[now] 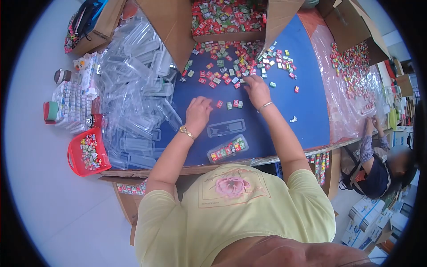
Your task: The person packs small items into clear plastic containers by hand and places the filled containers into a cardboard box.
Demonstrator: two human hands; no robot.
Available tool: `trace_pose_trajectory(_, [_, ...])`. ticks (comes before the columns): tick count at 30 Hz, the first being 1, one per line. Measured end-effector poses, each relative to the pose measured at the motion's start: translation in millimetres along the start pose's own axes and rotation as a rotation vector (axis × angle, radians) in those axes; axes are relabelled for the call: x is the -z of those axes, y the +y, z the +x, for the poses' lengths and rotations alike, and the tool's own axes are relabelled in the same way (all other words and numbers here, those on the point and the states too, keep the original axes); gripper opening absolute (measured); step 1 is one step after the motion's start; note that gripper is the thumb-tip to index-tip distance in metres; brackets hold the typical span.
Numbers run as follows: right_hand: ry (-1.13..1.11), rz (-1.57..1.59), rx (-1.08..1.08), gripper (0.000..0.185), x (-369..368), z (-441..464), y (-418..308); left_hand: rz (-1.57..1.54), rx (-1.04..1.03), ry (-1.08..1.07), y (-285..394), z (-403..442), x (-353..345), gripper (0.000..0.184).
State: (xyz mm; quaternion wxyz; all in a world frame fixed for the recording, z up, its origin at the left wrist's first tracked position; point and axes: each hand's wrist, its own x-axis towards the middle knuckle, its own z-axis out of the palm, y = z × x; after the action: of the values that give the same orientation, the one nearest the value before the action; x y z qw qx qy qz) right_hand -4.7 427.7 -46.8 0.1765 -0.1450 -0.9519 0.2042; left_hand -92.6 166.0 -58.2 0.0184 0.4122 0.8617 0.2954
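My left hand [199, 112] rests on the blue mat with its fingers loosely bent and slightly apart, just left of a red block [219, 104]. Several small printed blocks line up there, among them a green block [229, 106]. At the near edge of the scattered blocks [218, 66], my right hand [257, 91] pinches a small block [243, 81] at its fingertips. Between my forearms lies an empty clear plastic lid [226, 127]. Closer to me, a clear plastic case [242, 136] sits tilted, with rows of red, green and yellow blocks inside.
A cardboard box [229, 37] spills blocks onto the blue mat [307, 115]. Clear plastic cases [133, 89] pile up at left, beside a red basket [106, 161] of small pieces. Another person [378, 164] works at right, near more blocks [353, 66] on plastic sheeting.
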Motion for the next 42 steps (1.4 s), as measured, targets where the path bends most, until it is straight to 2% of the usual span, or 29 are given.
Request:
trace_pose_trajectory(2, [-0.013,-0.032,0.067,0.02,-10,12,8,-0.013,-0.008,0.007,-8,15,2,0.033])
trace_pose_trajectory(4, [-0.028,-0.066,0.13,0.016,-13,14,8,-0.115,-0.238,-0.084,-12,29,6,0.034])
trace_pose_trajectory(6, [-0.215,-0.117,0.083,0.011,-7,14,7,-0.123,-0.273,-0.14,-8,36,8,0.035])
trace_pose_trajectory(7, [-0.217,-0.12,0.08,0.011,-2,10,4,-0.132,-0.308,-0.198,-5,38,7,0.036])
trace_pose_trajectory(10, [-0.258,-0.149,-0.035,0.021,15,-11,-9,-0.096,-0.323,-0.152,-1,31,-1,0.029])
trace_pose_trajectory(13, [-0.336,-0.048,-0.134,0.027,20,-32,-9,-0.104,-0.263,-0.082,11,19,-10,0.027])
trace_pose_trajectory(15, [-0.392,0.227,-0.229,0.035,16,-41,-3,-0.096,-0.241,-0.087,16,15,-13,0.028])
trace_pose_trajectory(18, [-0.283,0.062,-0.123,0.042,29,-44,-9,-0.08,-0.19,-0.09,27,12,-10,0.036])
trace_pose_trajectory(19, [-0.281,0.063,-0.122,0.042,27,-44,-6,-0.078,-0.158,-0.093,29,13,-9,0.042])
trace_pose_trajectory(22, [-0.253,0.138,-0.022,0.042,17,-47,2,-0.074,-0.167,-0.083,30,14,-17,0.044])
trace_pose_trajectory(24, [-0.324,0.126,-0.027,0.045,10,-46,-2,-0.075,-0.163,-0.094,34,16,-19,0.044])
trace_pose_trajectory(32, [-0.332,0.098,0.027,0.039,10,-44,-20,-0.006,-0.149,-0.129,49,23,-19,0.041])
trace_pose_trajectory(34, [-0.337,0.097,0.029,0.038,10,-43,-17,-0.039,-0.083,-0.102,54,24,-15,0.036])
trace_pose_trajectory(39, [-0.371,0.225,0.019,0.036,17,-36,-5,-0.012,-0.103,-0.134,52,26,-20,0.031])
trace_pose_trajectory(42, [-0.058,0.044,0.076,0.033,22,-19,15,-0.023,-0.101,-0.147,49,23,-18,0.033])
